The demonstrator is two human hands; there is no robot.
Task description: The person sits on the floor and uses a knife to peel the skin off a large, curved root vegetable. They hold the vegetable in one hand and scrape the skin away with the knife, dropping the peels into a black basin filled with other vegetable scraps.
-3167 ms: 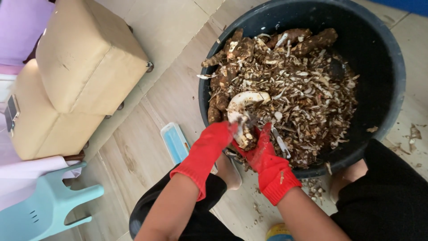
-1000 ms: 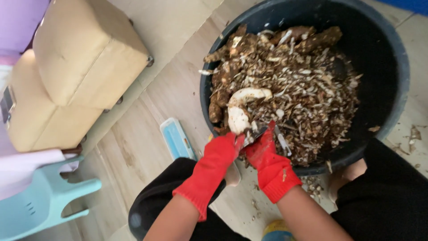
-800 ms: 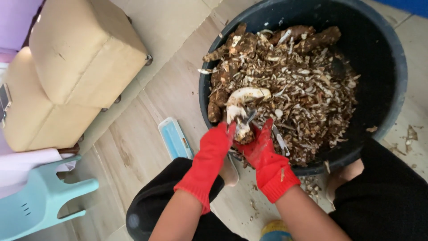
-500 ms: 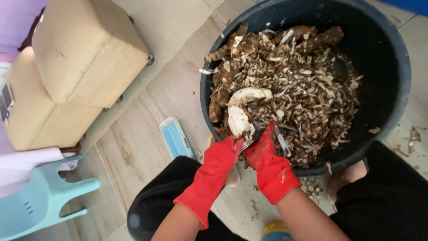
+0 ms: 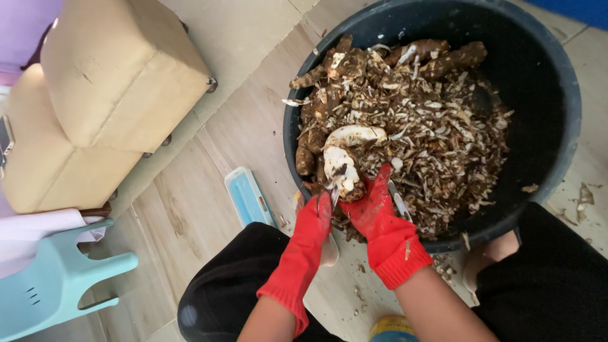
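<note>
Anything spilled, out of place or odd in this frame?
Yes, slightly. Brown peel scraps lie on the floor right of the black tub, and more crumbs sit by its near rim, outside the pile of peelings. Otherwise both gloved hands, left and right, hold a half-peeled root over the tub.

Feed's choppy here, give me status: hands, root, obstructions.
Left hand and right hand both gripping the half-peeled root over the black tub. Blade barely visible between the hands. Peelings piled beneath; nothing blocking.
</note>
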